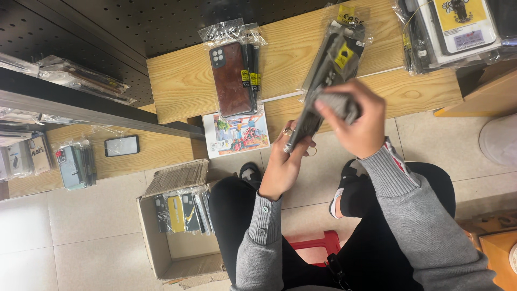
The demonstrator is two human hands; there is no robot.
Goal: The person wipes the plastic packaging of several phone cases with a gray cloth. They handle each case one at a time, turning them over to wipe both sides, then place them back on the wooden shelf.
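- Head view: you sit over the wooden table [183,81], and both hands are closed on one bundle of bagged phone cases [329,70], held just above the table's near edge.
- Your left hand [284,161] pinches the bundle's lower end from beneath; your right hand [360,123] wraps over its middle, fingers curled on the plastic.
- Judging by that grip, you are sorting or checking the bundle. Keep the left hand as the steady anchor and let the right do the sliding, since the bags look slippery.
- Hold the bundle over the table, not past its edge, so a dropped case lands on wood.
- The brown case in its bag [233,75] lies on the table to the left of the bundle; the cardboard box [180,226] sits on the floor below the table's near edge.
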